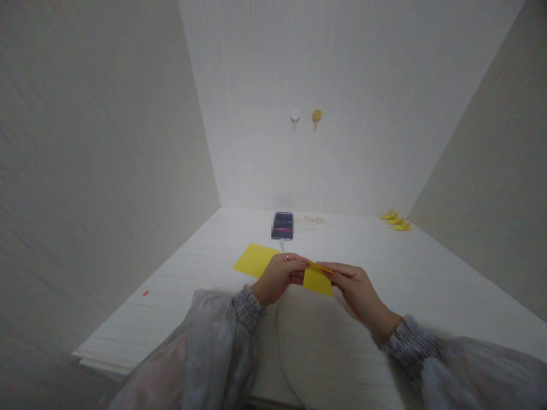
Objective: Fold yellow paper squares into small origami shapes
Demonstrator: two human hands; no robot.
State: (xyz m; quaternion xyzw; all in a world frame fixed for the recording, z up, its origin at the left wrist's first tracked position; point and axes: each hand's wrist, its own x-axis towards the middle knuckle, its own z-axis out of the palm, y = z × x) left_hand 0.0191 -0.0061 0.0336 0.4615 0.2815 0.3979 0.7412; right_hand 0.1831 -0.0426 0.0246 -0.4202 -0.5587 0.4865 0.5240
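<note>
The left hand (280, 276) is closed in a pinch on the left edge of a small folded yellow paper (318, 280) and the right hand (356, 287) pinches its right edge, holding it just above the near middle of the desk (427, 285). For a clean crease, I judge the edges should line up before the fingers press along the fold. Just beyond the left hand lies a flat yellow sheet (252, 259), farther off a phone (282, 225), and folded yellow pieces (395, 220) at the far right

My head camera looks forward and down across the tabletop (410, 285) to the back wall (350, 74), my left hand (277, 277) and right hand (359, 291) close below it.
</note>
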